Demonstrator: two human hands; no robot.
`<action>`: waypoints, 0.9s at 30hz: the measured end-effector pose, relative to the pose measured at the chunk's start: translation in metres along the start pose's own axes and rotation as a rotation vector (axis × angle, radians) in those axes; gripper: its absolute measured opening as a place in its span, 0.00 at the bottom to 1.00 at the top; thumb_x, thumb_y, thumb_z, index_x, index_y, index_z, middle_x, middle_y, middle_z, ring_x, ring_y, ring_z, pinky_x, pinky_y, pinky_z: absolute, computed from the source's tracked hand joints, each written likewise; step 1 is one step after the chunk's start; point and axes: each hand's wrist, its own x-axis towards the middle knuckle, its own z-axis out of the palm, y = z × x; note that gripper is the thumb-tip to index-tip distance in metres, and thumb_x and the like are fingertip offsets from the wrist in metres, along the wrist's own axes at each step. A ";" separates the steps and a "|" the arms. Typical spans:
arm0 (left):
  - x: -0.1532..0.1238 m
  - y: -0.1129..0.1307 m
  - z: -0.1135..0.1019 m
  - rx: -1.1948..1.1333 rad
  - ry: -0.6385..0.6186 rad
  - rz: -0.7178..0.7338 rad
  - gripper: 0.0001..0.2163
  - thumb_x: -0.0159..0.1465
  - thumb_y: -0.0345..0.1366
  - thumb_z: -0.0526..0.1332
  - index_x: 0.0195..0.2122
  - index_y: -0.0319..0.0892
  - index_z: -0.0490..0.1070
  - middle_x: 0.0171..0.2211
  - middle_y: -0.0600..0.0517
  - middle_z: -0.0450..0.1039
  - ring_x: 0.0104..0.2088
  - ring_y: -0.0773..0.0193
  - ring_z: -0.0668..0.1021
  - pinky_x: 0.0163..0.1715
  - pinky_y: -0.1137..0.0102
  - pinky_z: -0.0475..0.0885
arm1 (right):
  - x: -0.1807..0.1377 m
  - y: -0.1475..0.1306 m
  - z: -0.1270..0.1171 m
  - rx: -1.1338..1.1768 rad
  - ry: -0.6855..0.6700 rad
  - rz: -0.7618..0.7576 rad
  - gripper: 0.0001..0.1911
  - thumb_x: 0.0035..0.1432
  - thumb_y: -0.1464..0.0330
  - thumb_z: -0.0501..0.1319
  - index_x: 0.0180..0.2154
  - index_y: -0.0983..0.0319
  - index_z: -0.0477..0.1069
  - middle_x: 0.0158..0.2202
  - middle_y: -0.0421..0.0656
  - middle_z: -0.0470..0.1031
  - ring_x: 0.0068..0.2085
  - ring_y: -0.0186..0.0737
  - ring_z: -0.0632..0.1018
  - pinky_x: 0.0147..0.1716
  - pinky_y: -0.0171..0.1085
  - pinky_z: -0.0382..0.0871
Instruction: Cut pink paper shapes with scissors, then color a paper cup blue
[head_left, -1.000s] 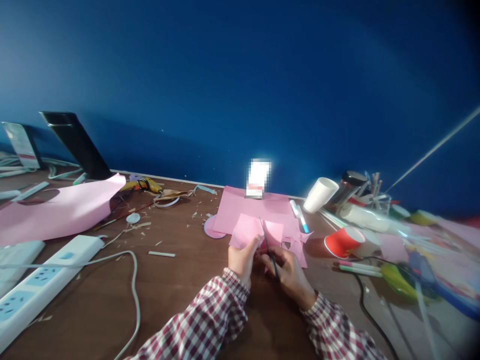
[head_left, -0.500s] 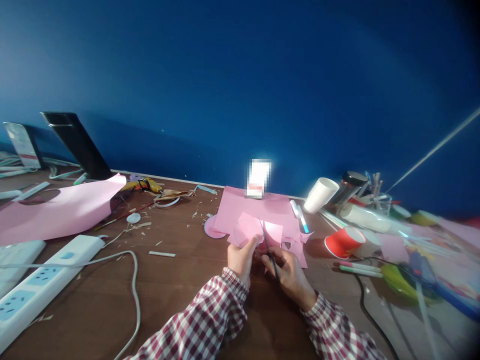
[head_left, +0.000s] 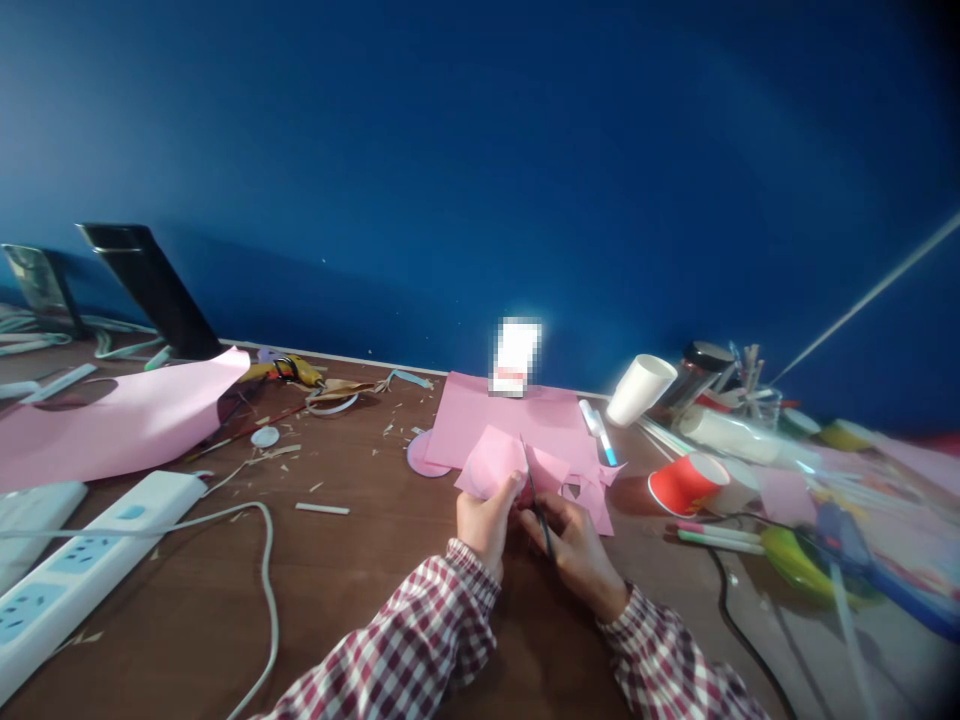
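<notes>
Both forearms reach forward, hands nearly together. Left hand (head_left: 482, 522) pinches pink paper piece (head_left: 489, 460) by its near edge, thumb on top. Right hand (head_left: 583, 552) grips dark scissors (head_left: 547, 537), blades pointing away, across the piece. Larger pink sheet (head_left: 459, 412) behind. White paper cup (head_left: 640, 390), red paper cup (head_left: 688, 484) off right; contents can't tell.

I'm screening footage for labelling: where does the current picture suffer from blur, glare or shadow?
Head view: the clutter at far right is smeared; head view: the upright rectangle by the wall glows white, pixelated; head view: soft shadow darkens the blue wall beside the leaning black object; head view: left hand and right hand look clearer.
</notes>
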 end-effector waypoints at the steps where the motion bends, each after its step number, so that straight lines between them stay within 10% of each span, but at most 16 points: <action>1: 0.001 -0.001 0.000 0.009 0.001 -0.002 0.19 0.41 0.41 0.71 0.28 0.31 0.74 0.22 0.48 0.73 0.23 0.64 0.74 0.21 0.71 0.70 | 0.000 0.000 0.000 0.001 0.000 0.000 0.15 0.56 0.58 0.60 0.36 0.64 0.71 0.27 0.41 0.73 0.25 0.35 0.72 0.23 0.31 0.66; 27: -0.005 0.007 0.004 -0.050 -0.009 -0.021 0.15 0.42 0.39 0.71 0.25 0.32 0.74 0.19 0.51 0.70 0.20 0.68 0.71 0.18 0.73 0.66 | -0.001 -0.003 -0.001 -0.093 0.030 -0.038 0.14 0.57 0.59 0.59 0.33 0.64 0.71 0.24 0.41 0.71 0.24 0.34 0.70 0.22 0.31 0.64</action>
